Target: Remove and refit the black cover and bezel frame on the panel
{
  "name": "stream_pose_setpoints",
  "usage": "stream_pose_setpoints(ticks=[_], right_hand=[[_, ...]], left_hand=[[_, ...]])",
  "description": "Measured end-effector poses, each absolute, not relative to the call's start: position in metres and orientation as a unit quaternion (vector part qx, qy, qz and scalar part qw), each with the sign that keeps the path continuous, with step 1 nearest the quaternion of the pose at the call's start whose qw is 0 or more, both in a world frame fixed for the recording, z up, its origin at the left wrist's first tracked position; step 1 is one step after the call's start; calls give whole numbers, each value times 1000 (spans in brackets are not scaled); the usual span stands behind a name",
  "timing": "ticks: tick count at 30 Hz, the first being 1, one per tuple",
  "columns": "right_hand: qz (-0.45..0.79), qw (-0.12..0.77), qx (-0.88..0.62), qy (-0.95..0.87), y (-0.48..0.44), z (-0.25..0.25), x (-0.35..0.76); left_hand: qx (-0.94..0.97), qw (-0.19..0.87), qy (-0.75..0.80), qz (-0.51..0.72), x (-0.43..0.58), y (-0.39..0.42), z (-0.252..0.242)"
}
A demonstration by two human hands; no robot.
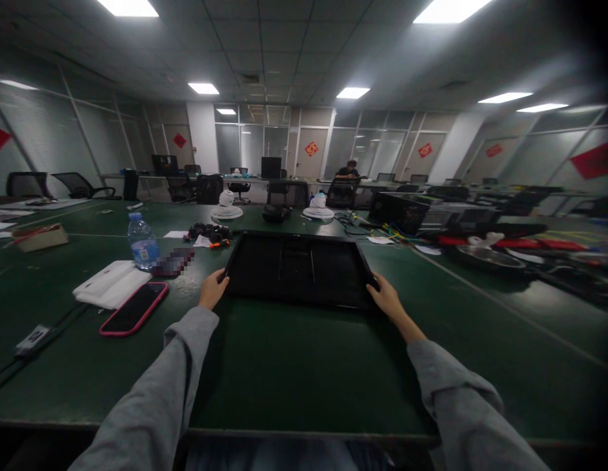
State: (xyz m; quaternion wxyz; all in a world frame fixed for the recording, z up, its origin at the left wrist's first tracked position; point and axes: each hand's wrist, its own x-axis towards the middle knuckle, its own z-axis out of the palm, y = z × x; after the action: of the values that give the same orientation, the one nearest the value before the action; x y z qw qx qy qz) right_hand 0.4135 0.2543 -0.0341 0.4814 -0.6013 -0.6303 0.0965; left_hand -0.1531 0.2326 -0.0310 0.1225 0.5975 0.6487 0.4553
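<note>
A flat black rectangular panel (298,268), like a computer case side or tray, lies on the green table (294,366) in front of me. My left hand (213,289) grips its near left edge, fingers curled over the rim. My right hand (386,297) holds its near right edge the same way. Both arms wear grey sleeves.
Left of the panel lie a phone in a pink case (134,308), a white folded cloth (111,283) and a water bottle (143,243). Black parts (209,231), small fans (226,210) and cables sit behind. Computer hardware (431,216) crowds the right. A person (349,171) sits far back.
</note>
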Motion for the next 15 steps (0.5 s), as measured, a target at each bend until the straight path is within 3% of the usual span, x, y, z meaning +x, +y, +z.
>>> stream_pose_setpoints(ticks=[15], right_hand=[[100,473,-610,-628,252,-30,417]], left_hand=[[604,82,686,396,-143,215,-13]])
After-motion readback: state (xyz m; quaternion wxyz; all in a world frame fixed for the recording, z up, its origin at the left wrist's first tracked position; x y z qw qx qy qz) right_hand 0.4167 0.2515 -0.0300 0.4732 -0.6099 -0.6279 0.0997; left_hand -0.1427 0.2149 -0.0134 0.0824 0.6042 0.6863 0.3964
